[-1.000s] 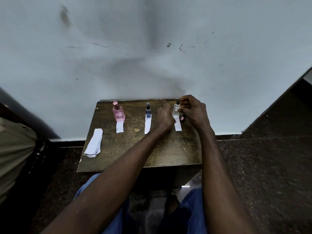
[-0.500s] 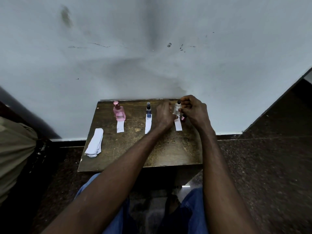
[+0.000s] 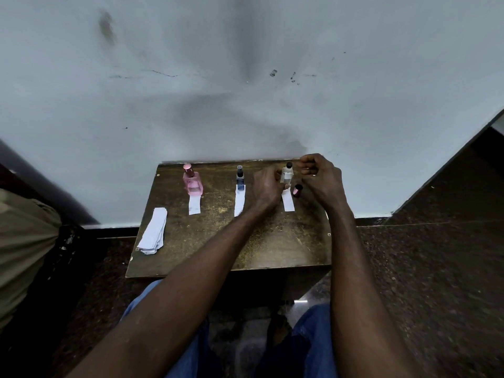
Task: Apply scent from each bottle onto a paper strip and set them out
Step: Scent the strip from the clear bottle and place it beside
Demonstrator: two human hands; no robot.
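Your left hand pinches the clear bottle; right hand curled shut beside it, contents unclear. Strip lies below. Left of it, blue bottle and pink bottle have strips — nearly done; cap still off.

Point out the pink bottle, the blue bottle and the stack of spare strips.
pink bottle (image 3: 193, 182), head view, on its glass body.
blue bottle (image 3: 240, 181), head view, on its body.
stack of strips (image 3: 154, 230), head view, on top sheet.
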